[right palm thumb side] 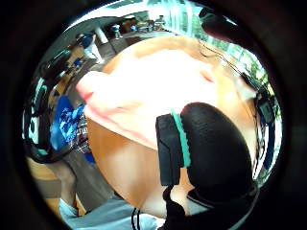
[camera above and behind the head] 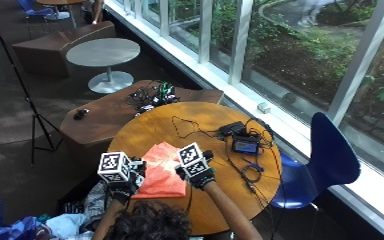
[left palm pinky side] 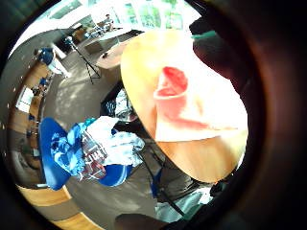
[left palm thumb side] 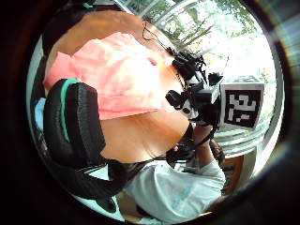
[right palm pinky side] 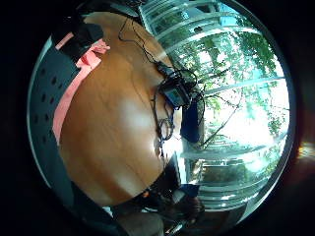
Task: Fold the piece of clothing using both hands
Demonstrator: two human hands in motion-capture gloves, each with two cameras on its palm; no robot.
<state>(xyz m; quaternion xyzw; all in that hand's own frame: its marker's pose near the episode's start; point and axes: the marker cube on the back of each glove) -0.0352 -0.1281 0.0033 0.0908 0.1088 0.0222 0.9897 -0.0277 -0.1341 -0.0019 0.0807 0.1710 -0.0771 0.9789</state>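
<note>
While both hands hover, fingers unclear, over pink garment [camera above and behind the head: 161, 171], cables [camera above and behind the head: 191, 126], small device [camera above and behind the head: 246, 146], round table [camera above and behind the head: 145, 127]

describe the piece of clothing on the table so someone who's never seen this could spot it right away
Find the round wooden table by the window. The garment lies flat on its near side, between the left hand and right hand. It is the only salmon-pink cloth there; everything else on the table is dark cables and small electronics.

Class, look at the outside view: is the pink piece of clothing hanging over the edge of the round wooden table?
No. The pink piece of clothing lies wholly on the round wooden table, with bare wood showing around it.
</note>
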